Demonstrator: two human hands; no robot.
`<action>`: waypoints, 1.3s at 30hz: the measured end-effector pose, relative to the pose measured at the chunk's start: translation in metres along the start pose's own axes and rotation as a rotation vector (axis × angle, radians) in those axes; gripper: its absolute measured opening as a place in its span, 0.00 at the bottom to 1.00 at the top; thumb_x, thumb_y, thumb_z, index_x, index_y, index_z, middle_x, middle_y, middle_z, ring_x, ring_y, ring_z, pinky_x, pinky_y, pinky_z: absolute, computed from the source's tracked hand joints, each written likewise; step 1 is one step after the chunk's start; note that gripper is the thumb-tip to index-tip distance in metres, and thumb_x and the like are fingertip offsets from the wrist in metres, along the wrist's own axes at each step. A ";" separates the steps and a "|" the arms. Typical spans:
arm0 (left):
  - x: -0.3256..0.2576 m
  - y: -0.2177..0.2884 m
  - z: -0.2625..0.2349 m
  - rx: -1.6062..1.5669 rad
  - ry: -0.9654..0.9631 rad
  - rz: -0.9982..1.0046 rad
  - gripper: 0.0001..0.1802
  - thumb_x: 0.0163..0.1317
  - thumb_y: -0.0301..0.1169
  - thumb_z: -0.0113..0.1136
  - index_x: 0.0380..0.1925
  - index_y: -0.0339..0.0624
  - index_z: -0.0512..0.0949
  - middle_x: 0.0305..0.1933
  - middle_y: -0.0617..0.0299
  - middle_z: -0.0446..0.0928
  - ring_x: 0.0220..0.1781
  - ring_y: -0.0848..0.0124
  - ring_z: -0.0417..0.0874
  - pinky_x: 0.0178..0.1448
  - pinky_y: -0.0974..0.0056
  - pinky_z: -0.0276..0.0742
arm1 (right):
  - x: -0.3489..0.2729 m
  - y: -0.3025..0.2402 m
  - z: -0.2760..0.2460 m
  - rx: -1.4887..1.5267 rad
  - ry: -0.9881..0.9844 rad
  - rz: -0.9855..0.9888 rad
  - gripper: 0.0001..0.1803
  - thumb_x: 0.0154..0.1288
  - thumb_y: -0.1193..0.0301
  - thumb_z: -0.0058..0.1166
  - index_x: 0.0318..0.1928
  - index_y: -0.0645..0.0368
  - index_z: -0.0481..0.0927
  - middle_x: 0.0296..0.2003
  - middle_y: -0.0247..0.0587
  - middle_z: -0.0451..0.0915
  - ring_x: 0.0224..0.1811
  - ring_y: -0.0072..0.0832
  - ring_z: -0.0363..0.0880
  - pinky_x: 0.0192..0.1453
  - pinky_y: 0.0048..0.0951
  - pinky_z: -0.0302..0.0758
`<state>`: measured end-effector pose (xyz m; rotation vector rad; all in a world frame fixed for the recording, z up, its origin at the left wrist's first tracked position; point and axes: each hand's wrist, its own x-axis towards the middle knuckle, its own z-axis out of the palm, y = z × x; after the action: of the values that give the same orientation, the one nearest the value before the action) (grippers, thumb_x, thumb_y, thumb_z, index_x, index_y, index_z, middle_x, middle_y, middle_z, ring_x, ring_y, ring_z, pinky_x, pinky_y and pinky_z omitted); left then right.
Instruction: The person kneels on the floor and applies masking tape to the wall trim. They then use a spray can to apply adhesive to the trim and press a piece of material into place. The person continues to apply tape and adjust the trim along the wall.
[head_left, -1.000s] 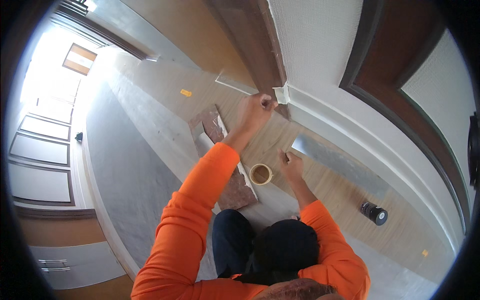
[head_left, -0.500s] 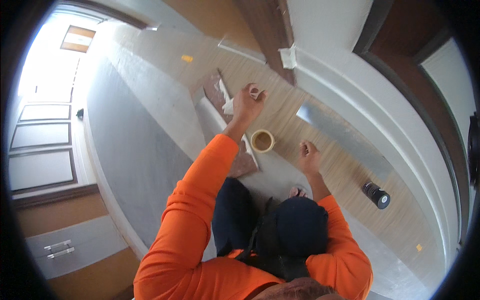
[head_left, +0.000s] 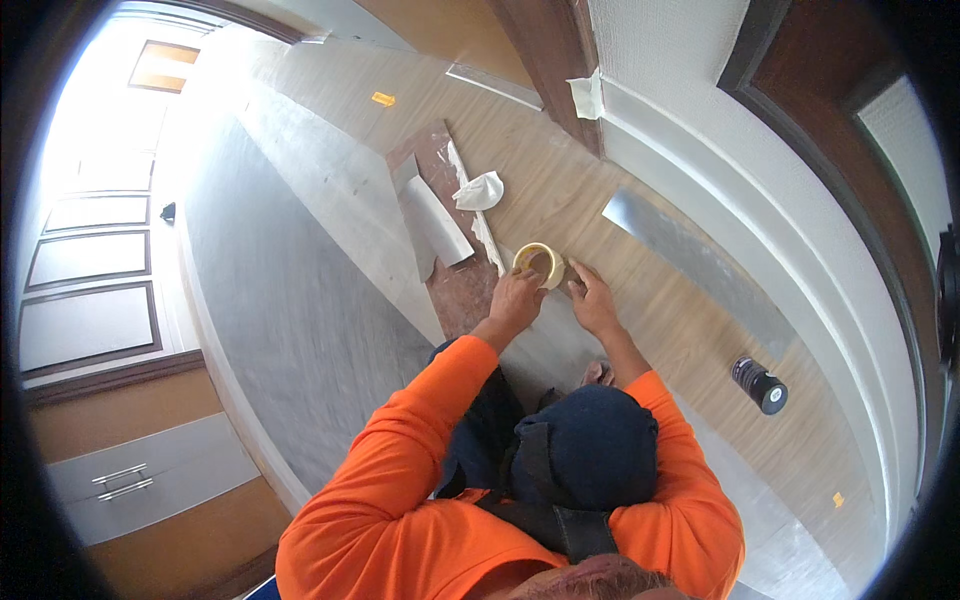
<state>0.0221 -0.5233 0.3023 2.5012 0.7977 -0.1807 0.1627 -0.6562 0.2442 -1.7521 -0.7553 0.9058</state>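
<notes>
A cream roll of masking tape [head_left: 538, 247] is in front of me, just above or on the floor; which one I cannot tell. My left hand [head_left: 516, 302] grips its near left edge, thumb and fingers closed on the ring. Close against the roll's right side is my right hand [head_left: 594, 303], fingers bent and pinched together. Whatever lies between those fingertips is too small to make out. Left of the roll, a reddish-brown board [head_left: 440, 150] with white smears carries a bent grey-white sheet [head_left: 436, 220]. A crumpled white piece [head_left: 479, 192] lies across the board's right edge.
A flat metallic strip [head_left: 690, 265] lies on the wood-look floor to the right, beside the white baseboard. Further right, a black cylindrical container [head_left: 760, 385] rests on its side. Small orange tape pieces [head_left: 384, 99] mark the floor. Drawers [head_left: 140, 480] stand at left.
My left hand has come down from over the board and taken hold of the tape roll. My right hand has moved up and left to the roll's side.
</notes>
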 end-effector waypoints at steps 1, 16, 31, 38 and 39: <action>0.001 0.010 -0.007 -0.059 0.008 0.002 0.15 0.57 0.34 0.70 0.43 0.39 0.84 0.45 0.49 0.84 0.52 0.49 0.82 0.58 0.48 0.77 | -0.001 0.002 0.000 0.068 -0.014 -0.004 0.21 0.71 0.73 0.56 0.64 0.59 0.78 0.61 0.55 0.77 0.62 0.48 0.78 0.66 0.40 0.76; -0.025 0.049 -0.043 -0.268 -0.063 0.103 0.19 0.59 0.36 0.73 0.46 0.38 0.83 0.41 0.45 0.83 0.48 0.47 0.80 0.53 0.47 0.75 | -0.026 -0.050 -0.046 0.019 0.058 -0.090 0.10 0.71 0.68 0.61 0.43 0.63 0.84 0.45 0.47 0.83 0.49 0.43 0.82 0.54 0.39 0.78; -0.058 0.068 -0.041 -0.578 -0.072 -0.073 0.24 0.67 0.37 0.66 0.57 0.32 0.78 0.48 0.36 0.83 0.49 0.41 0.86 0.52 0.49 0.80 | -0.054 -0.051 -0.025 -0.081 0.251 -0.247 0.05 0.71 0.74 0.59 0.42 0.63 0.82 0.39 0.49 0.82 0.41 0.46 0.84 0.47 0.40 0.80; -0.052 0.076 -0.038 -0.451 -0.024 0.025 0.26 0.69 0.39 0.64 0.62 0.35 0.76 0.47 0.36 0.83 0.49 0.40 0.85 0.50 0.47 0.79 | -0.062 -0.051 -0.028 -0.116 0.336 -0.293 0.05 0.69 0.77 0.58 0.44 0.62 0.82 0.39 0.48 0.82 0.40 0.45 0.83 0.44 0.39 0.80; -0.052 0.077 -0.037 -0.452 -0.029 0.016 0.26 0.69 0.39 0.64 0.62 0.34 0.76 0.46 0.36 0.83 0.49 0.40 0.85 0.50 0.47 0.79 | -0.063 -0.052 -0.029 -0.105 0.333 -0.306 0.05 0.69 0.78 0.58 0.44 0.62 0.82 0.39 0.48 0.82 0.40 0.45 0.83 0.44 0.39 0.80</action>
<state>0.0222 -0.5849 0.3810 2.0736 0.7145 -0.0252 0.1496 -0.7043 0.3149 -1.7581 -0.8303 0.3631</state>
